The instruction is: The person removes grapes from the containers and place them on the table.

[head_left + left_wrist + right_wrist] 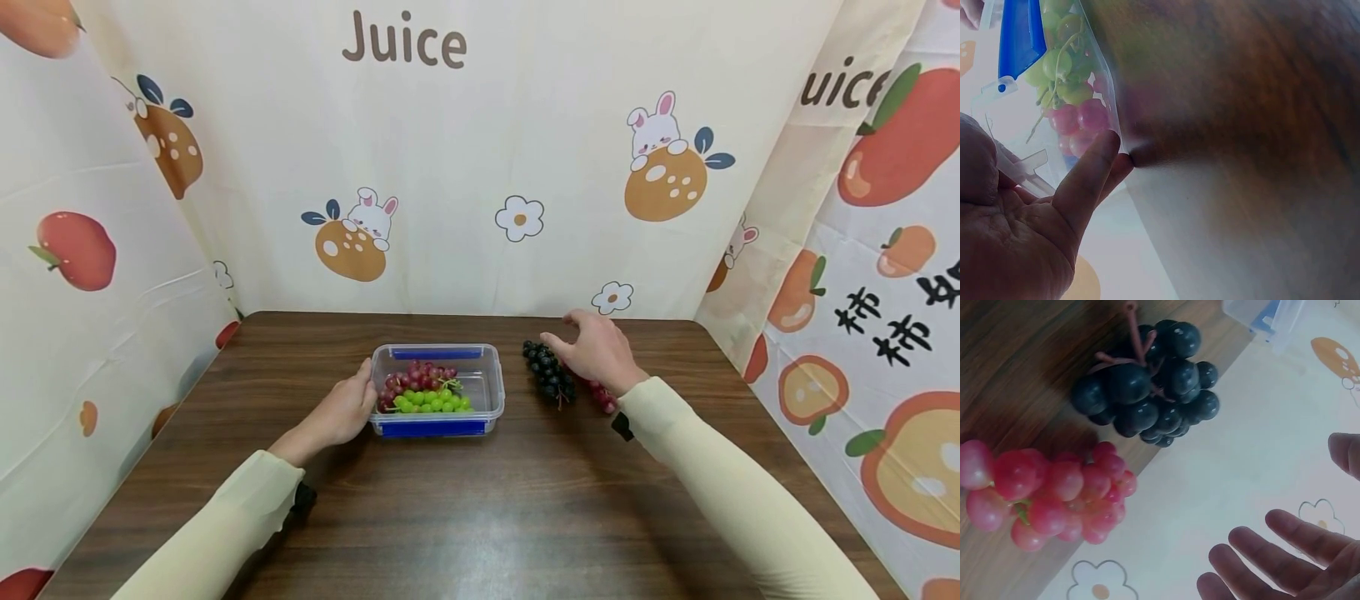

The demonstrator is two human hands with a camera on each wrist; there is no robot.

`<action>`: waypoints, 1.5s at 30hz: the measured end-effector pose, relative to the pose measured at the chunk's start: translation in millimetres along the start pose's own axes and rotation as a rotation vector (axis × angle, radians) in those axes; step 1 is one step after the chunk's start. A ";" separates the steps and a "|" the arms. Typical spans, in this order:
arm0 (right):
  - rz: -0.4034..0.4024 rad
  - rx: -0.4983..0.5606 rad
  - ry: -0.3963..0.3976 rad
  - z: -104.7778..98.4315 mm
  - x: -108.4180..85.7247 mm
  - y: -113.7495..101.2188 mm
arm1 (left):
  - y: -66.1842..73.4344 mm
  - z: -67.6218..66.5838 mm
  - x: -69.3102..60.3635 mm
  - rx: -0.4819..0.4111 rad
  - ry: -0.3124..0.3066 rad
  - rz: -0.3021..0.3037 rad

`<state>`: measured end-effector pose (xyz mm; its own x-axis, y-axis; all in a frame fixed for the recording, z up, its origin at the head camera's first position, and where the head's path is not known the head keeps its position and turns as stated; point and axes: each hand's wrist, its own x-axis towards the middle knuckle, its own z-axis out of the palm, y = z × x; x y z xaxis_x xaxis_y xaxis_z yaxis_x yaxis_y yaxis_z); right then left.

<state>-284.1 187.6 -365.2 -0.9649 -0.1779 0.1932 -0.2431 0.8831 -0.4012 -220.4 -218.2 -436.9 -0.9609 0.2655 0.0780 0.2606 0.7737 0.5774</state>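
Note:
A clear plastic container (486,383) with blue clips stands at mid-table. Inside it lie a bunch of red grapes (415,377) and a bunch of green grapes (433,402). My left hand (349,407) touches the container's left side; in the left wrist view its fingers lie fairly straight along the wall. Right of the container are a bunch of black grapes (1147,384) and a second red bunch (1054,494), side by side on the table. Above these two my right hand (600,350) hovers with fingers spread and nothing in them, partly hiding the red bunch in the head view.
The brown wooden table (480,517) is bordered behind and on both sides by printed fabric (465,150) with fruit and rabbit pictures. Dark bands (303,500) sit at the wrists by the pale sleeves.

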 end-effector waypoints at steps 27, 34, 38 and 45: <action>-0.177 0.078 -0.041 10.3 -0.1 -48.0 | 0.4 -1.2 -0.9 -0.019 -0.023 -0.027; -0.190 0.059 -0.071 12.2 0.0 -60.4 | 1.0 -1.6 0.4 -0.011 -0.020 -0.024; -0.207 0.051 -0.085 13.2 -0.8 -65.7 | 1.3 -1.5 0.5 -0.010 -0.020 -0.020; -0.244 0.066 -0.095 14.8 0.5 -72.3 | 1.2 -1.5 0.0 -0.006 -0.019 -0.020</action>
<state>-268.5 117.2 -349.3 -0.8810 -0.4250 0.2079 -0.4730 0.7793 -0.4111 -220.2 -218.2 -435.1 -0.9639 0.2612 0.0508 0.2410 0.7757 0.5833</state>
